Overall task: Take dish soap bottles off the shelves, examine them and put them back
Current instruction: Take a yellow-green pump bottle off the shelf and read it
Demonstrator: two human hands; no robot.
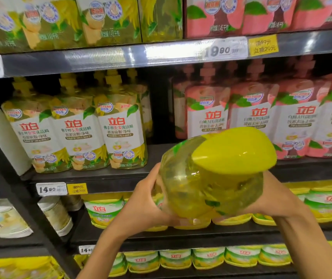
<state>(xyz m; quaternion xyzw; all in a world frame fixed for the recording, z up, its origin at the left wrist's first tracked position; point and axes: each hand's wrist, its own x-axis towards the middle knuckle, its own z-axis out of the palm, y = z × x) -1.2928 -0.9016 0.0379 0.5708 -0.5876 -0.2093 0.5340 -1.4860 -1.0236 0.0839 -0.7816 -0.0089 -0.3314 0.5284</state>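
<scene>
A large clear bottle of yellow dish soap [211, 186] with a yellow top is held tilted in front of the shelves, top toward me. My left hand [145, 200] grips its left side. My right hand [272, 200] grips its right side from below. Behind it, on the middle shelf [92, 176], stand yellow dish soap bottles [120, 133] at the left and pink dish soap bottles [261, 121] at the right, with a gap between the two groups.
The top shelf [104, 59] carries more yellow and pink bottles, with price tags [223, 50] on its edge. Lower shelves hold several yellow-green tubs [104, 210]. White packages [3, 220] sit in the bay to the left, beyond a dark upright [30, 200].
</scene>
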